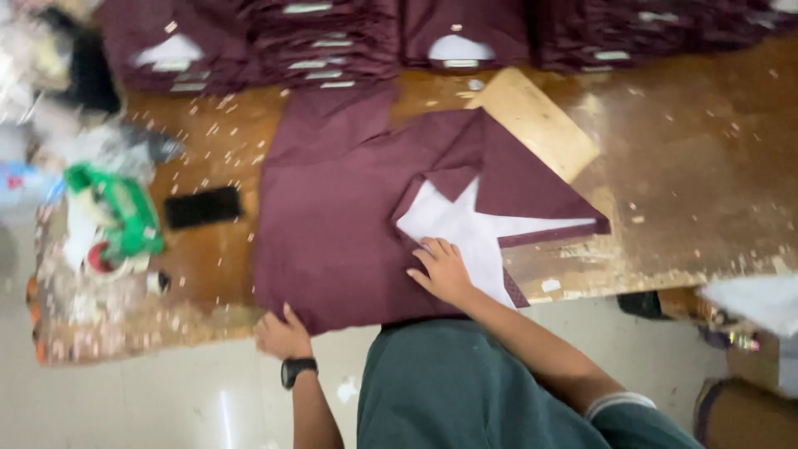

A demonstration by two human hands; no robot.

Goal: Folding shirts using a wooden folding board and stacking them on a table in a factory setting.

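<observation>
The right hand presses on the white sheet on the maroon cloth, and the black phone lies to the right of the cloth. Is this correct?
Not quite. In the head view the right hand presses the white sheet on the maroon cloth, but the black phone lies left of the cloth.

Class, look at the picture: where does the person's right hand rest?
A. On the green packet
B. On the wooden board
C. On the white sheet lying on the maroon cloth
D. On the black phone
C: the right hand lies flat on the white sheet set on the maroon cloth, while the left hand holds the cloth's near edge.
</observation>
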